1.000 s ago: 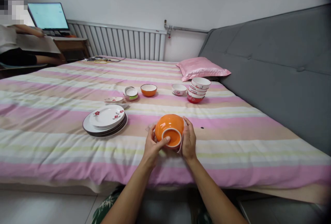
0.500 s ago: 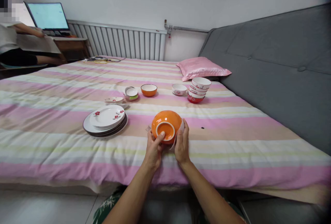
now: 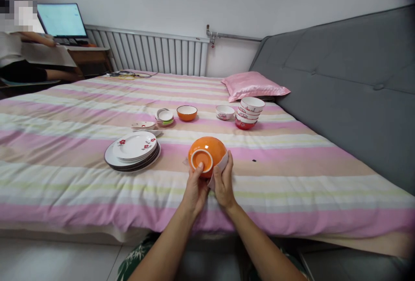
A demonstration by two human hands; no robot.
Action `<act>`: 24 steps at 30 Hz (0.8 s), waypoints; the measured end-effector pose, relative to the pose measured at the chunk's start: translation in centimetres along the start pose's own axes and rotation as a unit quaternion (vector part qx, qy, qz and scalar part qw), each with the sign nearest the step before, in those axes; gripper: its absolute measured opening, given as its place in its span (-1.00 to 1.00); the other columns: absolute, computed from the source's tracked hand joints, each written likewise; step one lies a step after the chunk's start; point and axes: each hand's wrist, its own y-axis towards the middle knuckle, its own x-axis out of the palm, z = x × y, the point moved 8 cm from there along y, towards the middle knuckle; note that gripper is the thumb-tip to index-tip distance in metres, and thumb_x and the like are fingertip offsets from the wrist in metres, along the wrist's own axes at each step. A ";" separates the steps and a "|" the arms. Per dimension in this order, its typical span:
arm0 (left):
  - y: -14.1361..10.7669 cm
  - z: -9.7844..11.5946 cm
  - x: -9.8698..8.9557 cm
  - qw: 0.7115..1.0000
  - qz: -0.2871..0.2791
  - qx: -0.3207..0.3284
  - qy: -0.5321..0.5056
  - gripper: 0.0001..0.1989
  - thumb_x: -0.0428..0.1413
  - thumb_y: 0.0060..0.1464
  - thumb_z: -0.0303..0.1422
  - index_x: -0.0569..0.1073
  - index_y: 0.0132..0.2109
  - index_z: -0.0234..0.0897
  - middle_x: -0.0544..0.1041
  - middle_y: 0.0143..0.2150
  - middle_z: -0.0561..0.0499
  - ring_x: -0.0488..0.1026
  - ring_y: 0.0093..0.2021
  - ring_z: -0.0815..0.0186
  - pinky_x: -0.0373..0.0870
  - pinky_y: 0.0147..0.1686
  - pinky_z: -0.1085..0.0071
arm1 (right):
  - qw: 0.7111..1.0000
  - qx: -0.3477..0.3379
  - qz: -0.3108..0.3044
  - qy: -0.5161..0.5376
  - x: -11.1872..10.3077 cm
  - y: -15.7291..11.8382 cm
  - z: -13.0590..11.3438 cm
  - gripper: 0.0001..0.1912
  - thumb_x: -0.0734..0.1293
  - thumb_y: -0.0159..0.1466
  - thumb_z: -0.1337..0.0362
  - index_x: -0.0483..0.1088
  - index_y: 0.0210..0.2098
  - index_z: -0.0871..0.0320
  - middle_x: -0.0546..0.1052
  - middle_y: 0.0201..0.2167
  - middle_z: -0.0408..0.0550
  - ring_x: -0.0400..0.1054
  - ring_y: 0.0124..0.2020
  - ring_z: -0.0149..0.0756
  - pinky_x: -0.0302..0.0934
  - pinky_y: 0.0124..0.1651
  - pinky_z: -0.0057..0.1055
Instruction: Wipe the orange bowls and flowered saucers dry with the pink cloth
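An orange bowl [image 3: 212,146] is held tilted over the near part of the bed, its white-ringed base turned toward me. My left hand [image 3: 196,188] grips it from the lower left, thumb pressed on the base. At the bowl's right side, my right hand [image 3: 225,183] is closed on a pale cloth [image 3: 221,165] that lies against the rim. The bowl's inside and most of the fingers behind it are hidden. To the left sits a stack of plates [image 3: 134,146], the top ones white with red flowers.
Farther back stand small dishes [image 3: 165,116], another orange bowl [image 3: 187,113], a white bowl [image 3: 225,112] and stacked bowls [image 3: 249,114]. A pink pillow [image 3: 254,85] lies by the grey headboard [image 3: 340,73]. At far left a person [image 3: 19,56] sits by a monitor [image 3: 62,20].
The orange bowl has turned, its base ring shifting slightly left and up. My right hand and the cloth have moved a little left along the rim.
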 end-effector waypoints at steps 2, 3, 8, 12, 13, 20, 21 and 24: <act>-0.1 -0.7 0.3 1.000 -0.016 -0.024 0.005 -0.42 0.24 -0.01 -0.32 0.28 0.17 -0.16 0.48 0.09 -0.06 0.48 -0.03 0.25 0.43 -0.11 0.40 | 0.999 0.000 0.003 0.042 -0.6 0.6 -0.2 -0.24 0.15 0.30 0.00 -0.22 0.34 0.19 -0.07 0.37 0.20 -0.14 0.38 -0.10 -0.13 0.34 -0.02; -0.2 -1.1 0.4 0.999 -0.026 -0.040 0.010 -0.44 0.23 0.01 -0.30 0.29 0.16 -0.17 0.47 0.10 -0.07 0.49 -0.06 0.26 0.44 -0.14 0.41 | 0.998 -0.002 0.008 0.058 -1.1 0.9 -0.4 -0.25 0.18 0.29 0.01 -0.17 0.33 0.18 -0.03 0.36 0.18 -0.10 0.37 -0.11 -0.11 0.34 -0.04; -0.6 -3.4 0.2 0.990 -0.039 -0.126 0.051 -0.56 0.11 0.13 -0.18 0.36 0.09 -0.31 0.48 0.04 -0.17 0.50 -0.21 0.31 0.45 -0.26 0.45 | 0.996 -0.009 0.046 0.071 -3.2 2.5 -1.1 -0.32 0.30 0.21 0.05 0.09 0.24 0.16 0.21 0.26 0.13 0.11 0.27 -0.09 0.01 0.29 -0.07; -0.6 -3.6 0.1 0.982 -0.039 -0.143 0.119 -0.57 0.08 0.14 -0.12 0.39 0.04 -0.33 0.51 -0.03 -0.16 0.49 -0.27 0.35 0.44 -0.27 0.47 | 0.996 -0.009 0.068 0.050 -3.9 3.0 -1.3 -0.34 0.33 0.17 0.07 0.17 0.19 0.20 0.28 0.21 0.14 0.16 0.23 -0.09 0.03 0.28 -0.09; -0.5 -3.6 0.1 0.978 -0.040 -0.145 0.142 -0.56 0.08 0.13 -0.09 0.40 0.02 -0.33 0.52 -0.06 -0.16 0.50 -0.27 0.35 0.44 -0.25 0.45 | 0.996 -0.008 0.069 0.048 -4.0 3.1 -1.2 -0.34 0.34 0.17 0.07 0.18 0.18 0.21 0.29 0.20 0.14 0.17 0.23 -0.09 0.04 0.27 -0.09; 0.0 -1.2 -1.6 0.887 -0.015 -0.114 0.447 -0.43 0.01 0.04 0.10 0.51 -0.25 -0.39 0.57 -0.31 -0.17 0.53 -0.38 0.24 0.43 -0.30 0.34 | 0.998 -0.010 0.050 0.025 -4.1 4.0 -1.0 -0.30 0.38 0.13 0.09 0.18 0.19 0.23 0.31 0.18 0.16 0.21 0.19 -0.06 0.10 0.24 -0.07; 0.2 -0.3 -1.7 0.855 -0.021 -0.088 0.511 -0.45 0.00 0.05 0.08 0.52 -0.29 -0.38 0.57 -0.34 -0.17 0.53 -0.39 0.21 0.42 -0.32 0.33 | 0.999 -0.018 0.038 0.016 -3.9 4.1 -1.1 -0.30 0.38 0.13 0.10 0.18 0.19 0.23 0.31 0.18 0.16 0.21 0.19 -0.06 0.11 0.23 -0.08; 0.6 3.4 -2.1 0.720 0.027 0.034 0.693 -0.59 0.12 -0.03 -0.04 0.53 -0.29 -0.35 0.55 -0.44 -0.11 0.53 -0.41 0.16 0.39 -0.35 0.30 | 0.998 -0.058 -0.007 -0.021 -3.3 4.5 -1.9 -0.36 0.38 0.13 0.14 0.24 0.15 0.22 0.36 0.13 0.14 0.25 0.16 -0.09 0.13 0.22 -0.12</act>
